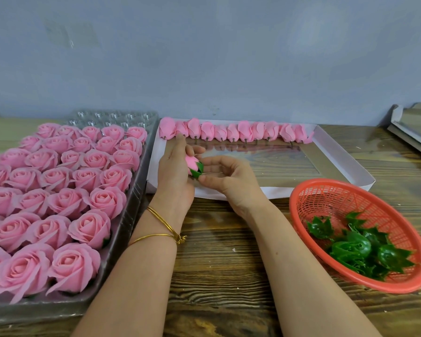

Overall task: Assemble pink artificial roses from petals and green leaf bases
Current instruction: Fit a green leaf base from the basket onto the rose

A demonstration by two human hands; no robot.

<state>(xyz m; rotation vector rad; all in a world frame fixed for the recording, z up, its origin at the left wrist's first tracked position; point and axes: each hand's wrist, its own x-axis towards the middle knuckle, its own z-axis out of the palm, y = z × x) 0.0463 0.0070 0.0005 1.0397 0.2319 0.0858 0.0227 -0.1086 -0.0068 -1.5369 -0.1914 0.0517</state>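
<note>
Left hand is wrapped round a bud, its leaf base pinched by the right hand; the tray at left is nearly filled, one bud row at upper centre left.

**A:** Any words, numbers or brand marks to read here?

**B:** None that I can make out.

**A:** What about the white box at the far side of the worktop?

**B:** Its rim shows plain white, with no print.

**A:** And the red basket on the right, or the grey tray on the left?

**B:** The basket is bare mesh and the tray is bare plastic. Neither carries a label.

**A:** The wall behind?

**B:** It is grey, with a few faint smudges and nothing legible.
</note>
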